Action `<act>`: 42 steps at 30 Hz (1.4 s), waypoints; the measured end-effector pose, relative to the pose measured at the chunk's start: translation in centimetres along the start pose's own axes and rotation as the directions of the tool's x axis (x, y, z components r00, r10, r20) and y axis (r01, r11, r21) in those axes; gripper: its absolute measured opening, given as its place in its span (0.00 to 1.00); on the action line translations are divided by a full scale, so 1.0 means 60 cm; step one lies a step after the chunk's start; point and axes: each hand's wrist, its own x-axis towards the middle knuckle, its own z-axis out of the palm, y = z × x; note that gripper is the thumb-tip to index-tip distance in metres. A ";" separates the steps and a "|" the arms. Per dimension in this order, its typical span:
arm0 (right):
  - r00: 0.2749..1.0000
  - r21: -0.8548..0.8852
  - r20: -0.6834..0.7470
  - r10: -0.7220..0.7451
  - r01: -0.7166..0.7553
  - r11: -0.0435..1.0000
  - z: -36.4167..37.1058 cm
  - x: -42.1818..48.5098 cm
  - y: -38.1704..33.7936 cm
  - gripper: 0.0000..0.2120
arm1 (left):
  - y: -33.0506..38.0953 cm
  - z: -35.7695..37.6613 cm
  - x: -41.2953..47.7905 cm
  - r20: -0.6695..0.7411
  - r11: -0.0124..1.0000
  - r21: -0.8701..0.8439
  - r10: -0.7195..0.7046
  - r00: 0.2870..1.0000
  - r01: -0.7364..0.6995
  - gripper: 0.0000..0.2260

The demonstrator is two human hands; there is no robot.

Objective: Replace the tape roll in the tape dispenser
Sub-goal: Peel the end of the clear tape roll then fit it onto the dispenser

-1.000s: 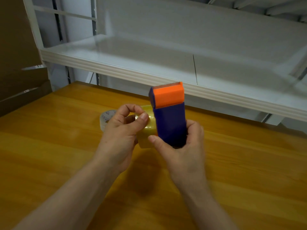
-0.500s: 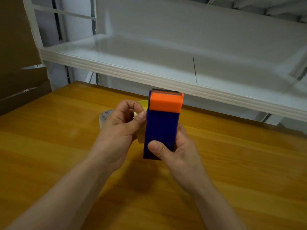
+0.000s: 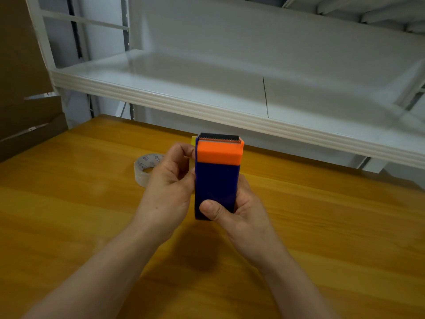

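Observation:
A blue tape dispenser [image 3: 215,183] with an orange cap and a black toothed blade at its top stands upright above the wooden table. My right hand [image 3: 239,210] grips its lower body, thumb across the front. My left hand [image 3: 167,183] presses against the dispenser's left side, fingers pinched on a yellowish tape roll [image 3: 193,140] of which only a sliver shows behind the cap. A second, clear tape roll [image 3: 146,168] lies flat on the table just left of my left hand, partly hidden by it.
The wooden table [image 3: 69,203] spreads out on all sides. A white metal shelf [image 3: 207,107] overhangs its far edge. Brown cardboard [image 3: 25,125] stands at the far left.
The dispenser has turned to face me squarely and tilted upright, blade now visible on top. The yellowish roll has gone almost out of sight behind it. Both hands keep their hold.

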 end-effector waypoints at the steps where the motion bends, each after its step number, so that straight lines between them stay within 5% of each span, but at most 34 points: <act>1: 1.000 -0.007 0.007 0.000 0.000 1.000 -0.002 0.000 0.000 0.15 | 0.000 -0.003 0.001 0.017 1.000 0.003 -0.014 1.000 0.014 0.08; 13: 0.997 0.054 0.060 0.046 -0.049 0.997 0.001 -0.005 0.000 0.18 | 0.004 -0.011 0.006 0.063 0.962 -0.191 -0.188 0.980 0.197 0.14; 19: 0.985 0.176 -0.169 0.040 -0.009 0.984 0.005 -0.005 -0.011 0.16 | 0.009 -0.013 0.008 0.048 0.956 -0.217 -0.193 0.980 0.199 0.16; 22: 0.972 0.202 -0.231 0.033 0.015 0.979 0.000 -0.003 -0.017 0.28 | 0.008 -0.007 0.004 0.063 0.960 -0.204 -0.184 0.981 0.193 0.14; 25: 0.983 0.178 -0.180 0.041 -0.008 0.984 0.001 -0.004 -0.024 0.37 | 0.005 0.001 -0.001 0.100 0.971 -0.149 -0.172 0.980 0.186 0.14; 37: 0.997 0.258 -0.046 0.065 -0.051 0.965 0.006 -0.013 -0.025 0.33 | 0.013 -0.008 0.001 0.201 0.950 -0.119 -0.261 0.944 0.288 0.04; 42: 0.999 0.339 -0.009 0.047 -0.041 0.940 0.006 -0.009 -0.026 0.34 | 0.021 -0.019 0.005 0.175 0.942 -0.130 -0.286 0.942 0.310 0.13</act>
